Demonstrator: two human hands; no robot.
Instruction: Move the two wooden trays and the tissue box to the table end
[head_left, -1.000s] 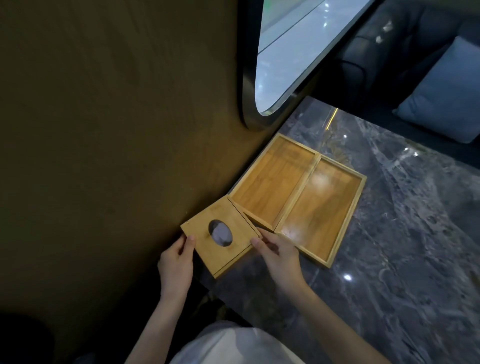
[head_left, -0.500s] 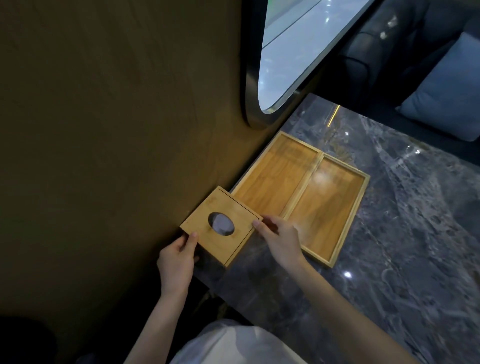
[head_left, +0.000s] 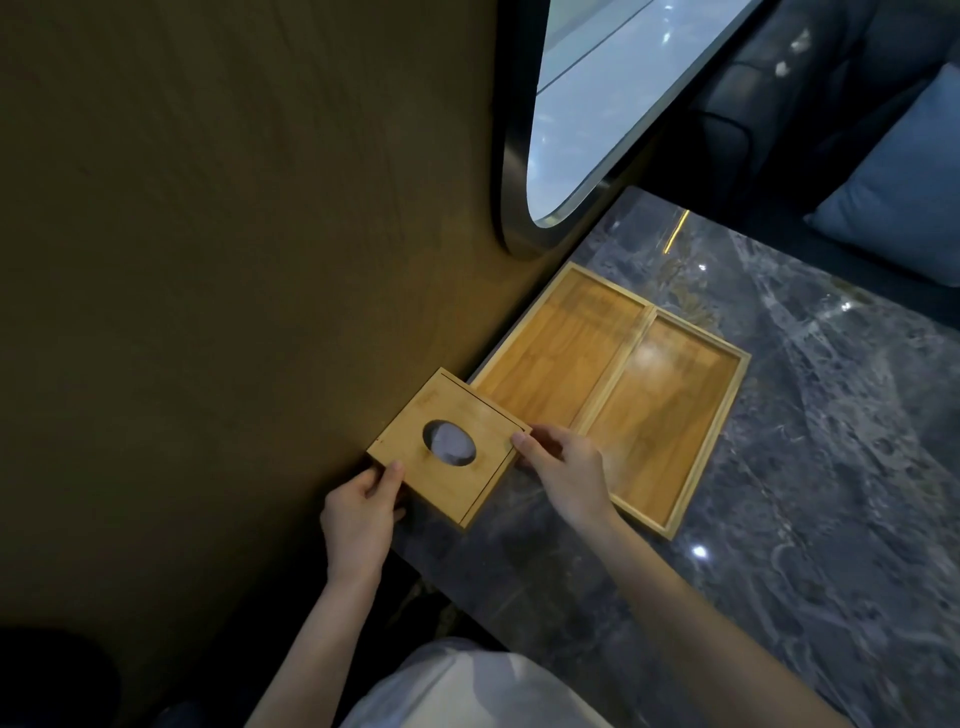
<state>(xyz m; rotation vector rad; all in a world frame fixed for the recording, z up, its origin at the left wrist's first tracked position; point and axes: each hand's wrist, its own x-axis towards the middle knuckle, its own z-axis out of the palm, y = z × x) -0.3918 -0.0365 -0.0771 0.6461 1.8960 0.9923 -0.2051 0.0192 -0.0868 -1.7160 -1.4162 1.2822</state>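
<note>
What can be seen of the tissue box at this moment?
The tissue box is a square, light wooden box with an oval opening in its top showing pale tissue inside, and a thin seam along its right edge. It sits at the near corner of the marble table, close to the wall, overlapping the near end of the left wooden tray. The left hand grips its near-left corner, and the right hand holds its right corner.

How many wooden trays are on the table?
2. One tray lies beside the wall, the other tray right next to it on the marble table. The tissue box covers the first tray's near corner.
</note>
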